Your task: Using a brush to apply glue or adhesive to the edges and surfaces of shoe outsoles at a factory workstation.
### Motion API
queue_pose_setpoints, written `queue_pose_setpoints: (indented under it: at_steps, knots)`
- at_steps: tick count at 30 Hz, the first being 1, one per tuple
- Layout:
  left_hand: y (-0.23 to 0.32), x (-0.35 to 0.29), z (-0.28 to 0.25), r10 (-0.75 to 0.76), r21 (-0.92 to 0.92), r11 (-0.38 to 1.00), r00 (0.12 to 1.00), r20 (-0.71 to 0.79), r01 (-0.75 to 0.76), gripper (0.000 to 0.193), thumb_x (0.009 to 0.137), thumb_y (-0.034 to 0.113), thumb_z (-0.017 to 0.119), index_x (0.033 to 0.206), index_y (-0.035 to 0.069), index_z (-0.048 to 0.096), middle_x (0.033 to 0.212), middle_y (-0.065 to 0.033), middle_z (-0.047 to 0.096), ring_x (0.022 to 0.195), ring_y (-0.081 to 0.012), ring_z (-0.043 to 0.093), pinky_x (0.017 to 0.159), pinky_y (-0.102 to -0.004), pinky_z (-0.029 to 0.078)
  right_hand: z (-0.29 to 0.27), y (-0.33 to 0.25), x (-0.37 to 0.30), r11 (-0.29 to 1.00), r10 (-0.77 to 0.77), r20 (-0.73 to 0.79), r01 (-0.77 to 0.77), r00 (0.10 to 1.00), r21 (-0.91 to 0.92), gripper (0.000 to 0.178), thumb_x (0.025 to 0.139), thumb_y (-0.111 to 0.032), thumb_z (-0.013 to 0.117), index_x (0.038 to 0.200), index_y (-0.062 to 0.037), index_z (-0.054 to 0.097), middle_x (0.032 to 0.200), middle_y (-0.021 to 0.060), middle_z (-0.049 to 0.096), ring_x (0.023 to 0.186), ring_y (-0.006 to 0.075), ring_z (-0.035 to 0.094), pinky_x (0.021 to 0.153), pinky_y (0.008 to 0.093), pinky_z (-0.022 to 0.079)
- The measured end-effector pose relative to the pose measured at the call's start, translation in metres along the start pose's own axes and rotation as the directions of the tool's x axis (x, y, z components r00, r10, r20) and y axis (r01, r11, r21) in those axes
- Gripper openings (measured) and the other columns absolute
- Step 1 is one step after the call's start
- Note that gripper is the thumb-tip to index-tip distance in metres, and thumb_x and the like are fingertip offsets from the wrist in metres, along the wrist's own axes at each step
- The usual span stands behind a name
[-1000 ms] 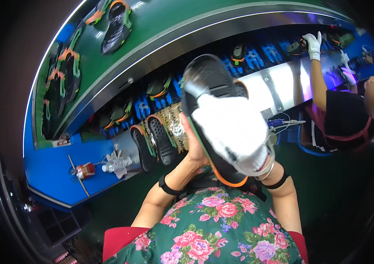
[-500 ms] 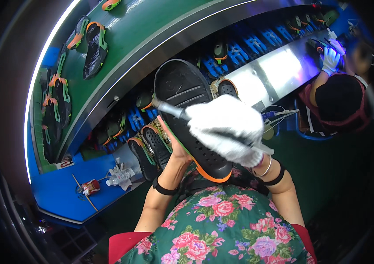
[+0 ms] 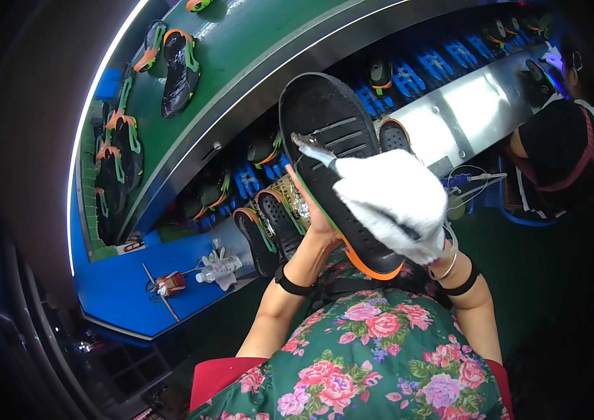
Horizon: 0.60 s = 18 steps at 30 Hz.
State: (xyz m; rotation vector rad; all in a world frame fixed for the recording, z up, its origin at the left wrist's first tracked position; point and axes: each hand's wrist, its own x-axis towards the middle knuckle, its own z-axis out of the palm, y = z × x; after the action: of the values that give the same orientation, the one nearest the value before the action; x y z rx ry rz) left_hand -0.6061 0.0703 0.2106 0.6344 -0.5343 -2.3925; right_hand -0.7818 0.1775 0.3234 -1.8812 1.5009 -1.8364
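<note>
My bare left hand [image 3: 319, 218] grips a large black shoe sole [image 3: 328, 112] from its left edge, its fingers mostly hidden behind it. The sole is tilted, its broad ribbed end farther away. Small holes and an orange rim mark the near end. In a white knitted glove, my right hand [image 3: 395, 199] is closed around a brush [image 3: 316, 150] with a pale ferrule and dark, worn bristles. The bristle tip is over the inner left edge of the ribbed end; whether it touches cannot be made out.
Black soles [image 3: 279, 220] stand at the metal bench's left end. A blue board [image 3: 125, 290] carries a plastic bottle [image 3: 218, 269] and a red container [image 3: 170, 283]. More shoes lie on the green conveyor [image 3: 241, 42]. A co-worker [image 3: 556, 147] sits at the right.
The whole view has shifted, moving the surroundings rightward. Against the sole, the brush tip has moved slightly inward from the left edge. The co-worker's gloved hand no longer shows clearly.
</note>
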Motion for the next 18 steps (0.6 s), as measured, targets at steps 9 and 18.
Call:
queue_pose_setpoints:
  at_steps: [9,18]
  knots:
    - [0.007,-0.006,0.006,-0.062,-0.218,0.969,0.968,0.242,0.117,0.102,0.089,0.094,0.028,0.151,0.016,0.051,0.141,-0.0079,0.063,0.127,-0.0284,0.061,0.113,-0.0473,0.045,0.002,0.004,-0.010,0.999,0.038,0.026,-0.038,0.999,0.008,0.033,0.078,-0.001,0.080,0.110,-0.0055,0.080,0.112,0.0138,0.078,0.097,0.0299,0.075,0.084,0.0384,0.059]
    - [0.020,-0.011,0.001,-0.099,-0.304,0.923,0.910,0.403,0.235,0.111,0.087,0.095,0.029,0.159,0.012,0.040,0.151,-0.0176,0.055,0.130,-0.0384,0.060,0.113,-0.0560,0.045,0.008,0.009,-0.012,0.991,-0.034,0.034,0.030,0.999,0.129,0.025,0.079,-0.003,0.084,0.103,-0.0066,0.081,0.107,0.0131,0.079,0.093,0.0279,0.076,0.079,0.0371,0.059]
